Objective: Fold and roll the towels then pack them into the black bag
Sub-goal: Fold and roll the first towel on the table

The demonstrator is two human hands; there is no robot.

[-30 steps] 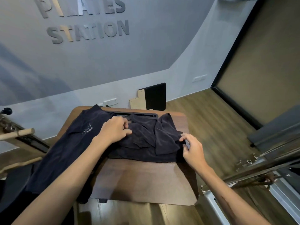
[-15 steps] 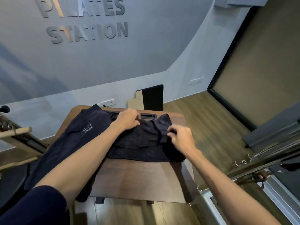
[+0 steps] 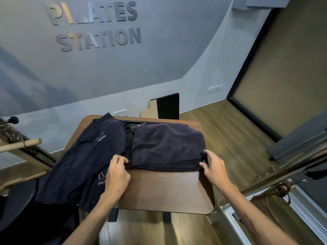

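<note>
Left hand (image 3: 117, 171) at the near left corner of the folded dark towel (image 3: 167, 146), fingers curled and pinching that corner's layered edge; right hand (image 3: 213, 167) at the near right corner, fingertips pinching the edge there too. Towel lying flat on the right half of the wooden table (image 3: 164, 191), doubled over, near edge showing several stacked layers.

Soft, limp, light terry — no stiffness to hold a crease, likely to sag and slide apart if lifted by one layer only. Best taken through all layers at the two near corners, as now, or pressed flat with the palms while rolling; slight grip on the wood, so unlikely to skid.

To the left, touching the towel's side, a second dark cloth (image 3: 83, 161) draped off the table edge — pale printed logo, letters ending "NESS" readable, a second mark lower down partly hidden by the left hand. Whether this is bag or towel: cannot tell. On the wall behind, raised lettering (image 3: 96, 25) reading "PILATES STATION"
</note>
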